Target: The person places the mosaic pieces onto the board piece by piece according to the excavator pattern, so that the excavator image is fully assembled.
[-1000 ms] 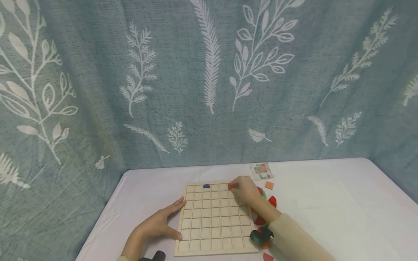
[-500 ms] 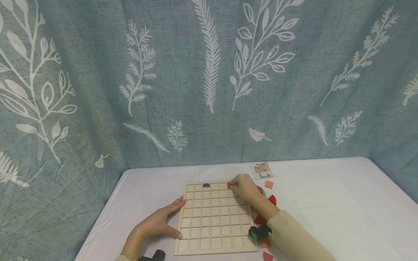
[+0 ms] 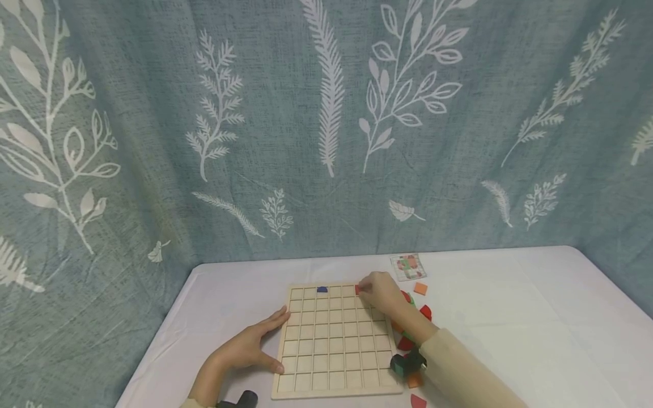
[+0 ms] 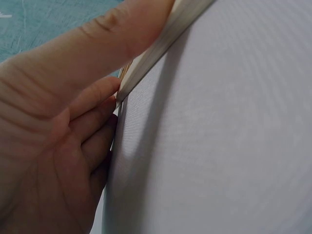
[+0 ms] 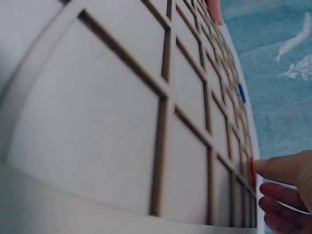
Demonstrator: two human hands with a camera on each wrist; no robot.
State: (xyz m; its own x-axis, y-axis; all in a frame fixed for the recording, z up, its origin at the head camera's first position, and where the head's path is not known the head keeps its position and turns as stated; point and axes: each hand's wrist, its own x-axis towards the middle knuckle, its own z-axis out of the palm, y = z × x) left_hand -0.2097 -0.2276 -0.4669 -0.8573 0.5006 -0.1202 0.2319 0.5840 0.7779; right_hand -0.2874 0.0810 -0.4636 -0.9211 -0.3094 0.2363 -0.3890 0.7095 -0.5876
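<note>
A wooden grid board lies flat on the white table. My left hand rests at its left edge, fingers stretched and thumb apart; in the left wrist view the thumb lies against the board's side. At the board's far row, towards the right, my right hand pinches a small red piece at a cell. The right wrist view shows that red piece edge-on by a fingertip, its shape mostly hidden. A blue half-round piece sits in another far-row cell.
Red, green and orange pieces lie along the board's right side, partly under the right forearm. An orange square and a patterned card lie beyond them. A red piece lies near the front. A leaf-print curtain hangs behind the table.
The right hand has shifted very slightly at the red piece, which stays at the same far-row cell. The left hand keeps its place on the board's edge.
</note>
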